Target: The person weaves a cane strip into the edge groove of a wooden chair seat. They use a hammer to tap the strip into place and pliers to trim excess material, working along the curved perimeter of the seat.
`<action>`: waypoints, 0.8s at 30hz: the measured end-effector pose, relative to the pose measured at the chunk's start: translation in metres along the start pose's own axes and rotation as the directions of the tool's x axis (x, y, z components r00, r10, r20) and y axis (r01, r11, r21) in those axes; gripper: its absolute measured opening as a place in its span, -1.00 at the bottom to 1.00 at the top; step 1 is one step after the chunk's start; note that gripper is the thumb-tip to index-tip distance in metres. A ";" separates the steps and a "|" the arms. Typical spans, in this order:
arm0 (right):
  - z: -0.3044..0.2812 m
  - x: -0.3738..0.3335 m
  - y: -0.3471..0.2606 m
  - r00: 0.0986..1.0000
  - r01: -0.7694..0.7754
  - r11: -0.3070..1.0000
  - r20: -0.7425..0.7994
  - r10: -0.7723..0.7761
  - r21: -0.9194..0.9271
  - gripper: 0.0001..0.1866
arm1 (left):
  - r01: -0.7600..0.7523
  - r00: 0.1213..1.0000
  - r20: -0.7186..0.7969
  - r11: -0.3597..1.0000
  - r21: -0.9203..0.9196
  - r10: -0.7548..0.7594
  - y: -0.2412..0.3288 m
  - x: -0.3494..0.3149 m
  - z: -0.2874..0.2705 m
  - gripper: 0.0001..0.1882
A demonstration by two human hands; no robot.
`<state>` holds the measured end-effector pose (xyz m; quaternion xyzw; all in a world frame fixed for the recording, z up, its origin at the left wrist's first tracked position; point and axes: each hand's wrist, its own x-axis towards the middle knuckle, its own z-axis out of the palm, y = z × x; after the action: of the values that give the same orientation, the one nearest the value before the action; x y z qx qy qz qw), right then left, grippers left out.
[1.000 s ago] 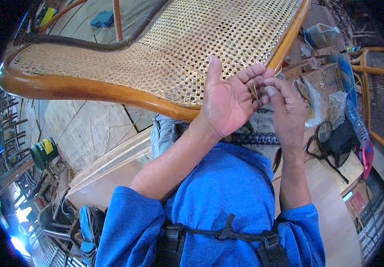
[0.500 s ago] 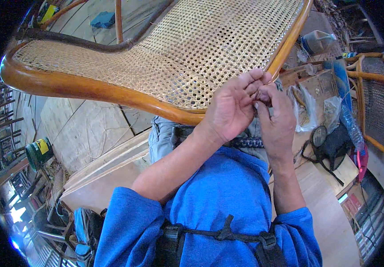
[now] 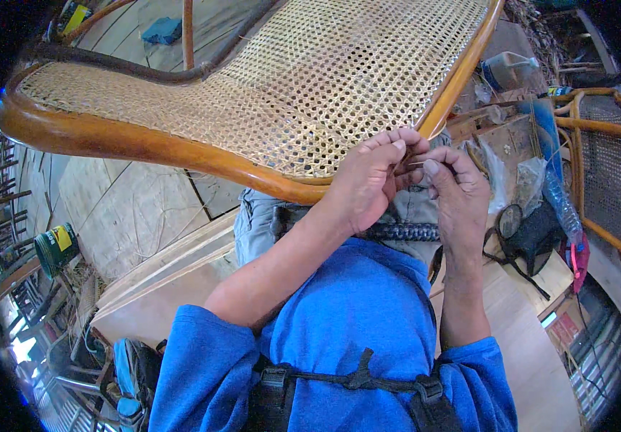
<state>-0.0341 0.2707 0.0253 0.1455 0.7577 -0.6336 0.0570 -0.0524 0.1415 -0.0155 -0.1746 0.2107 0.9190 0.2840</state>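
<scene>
A large woven cane panel in a glossy brown bentwood frame fills the upper middle, its near corner over my lap. At the frame's right-hand side, close to that corner, my left hand is closed, its thumb pressed against curled fingers. Facing it, my right hand pinches a thin light strand between thumb and fingers. This strand reaches toward the left fingers, where its other end is hidden. What the left fingers grip does not show.
Plywood sheets lie at the left, near a green tub. On the right are a black mesh bag, clear plastic bags, a plastic jug and another cane-panelled frame. A blue-black backpack is at lower left.
Both hands have shifted slightly downward. My left hand has turned, bringing its thumb over its fingers. The right hand has moved a little away, and the light strand now shows between the hands.
</scene>
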 end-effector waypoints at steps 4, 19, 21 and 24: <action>0.000 0.001 -0.006 0.999 0.019 1.000 -0.031 -0.020 -0.020 -0.93 | 0.040 0.999 0.000 0.938 0.344 -0.043 0.005 -0.003 0.003 -0.82; -0.021 0.023 -0.007 0.980 0.200 0.935 -0.081 -0.184 0.294 -0.91 | -0.277 0.960 0.276 -0.330 0.902 -0.050 0.068 0.041 0.013 -0.61; -0.030 0.020 0.009 0.985 0.171 0.953 -0.045 -0.165 0.249 -0.91 | -0.225 0.974 0.193 -0.421 0.879 -0.116 0.059 0.042 0.007 -0.61; -0.031 0.008 0.023 0.996 0.086 0.970 -0.031 -0.081 0.228 -0.90 | -0.197 0.974 0.121 -0.446 0.873 -0.193 0.053 0.042 0.009 -0.64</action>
<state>-0.0319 0.3058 0.0075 0.1258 0.6856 -0.7170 0.0051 -0.1179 0.1250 -0.0110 0.2576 0.8572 0.3135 0.3170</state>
